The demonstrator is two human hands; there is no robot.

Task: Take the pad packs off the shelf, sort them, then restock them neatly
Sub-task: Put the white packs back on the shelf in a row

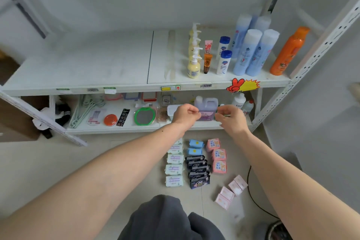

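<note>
- Head view: both bare arms reach forward over the floor toward a white metal shelf (116, 89).
- The left hand (185, 115) is curled into a loose fist, thumb against forefinger; the right hand (229, 118) has its fingertips pinched narrow. Whether either holds anything, I cannot tell.
- The pad packs lie on the floor, near the person's knees, already in sorted columns: pale green-white packs (174, 169) on the left, two blue packs (195, 147) with dark navy packs (198, 171) nearer, bright pink packs (218, 158) to the right, and pale pink packs (231, 191) nearest right.
- The upper shelf's left half is bare; likely the restocking spot.
- To restock well, probably lift one sorted column at a time, keep labels facing front, and set packs flush in rows.
- Containers on the upper shelf, right: cream pump bottles (193, 64), tall blue bottles (251, 54), an orange bottle (286, 54); all closed, contents hidden.
- Lower shelf: a purple jug (206, 107) stands just beyond the hands.
</note>
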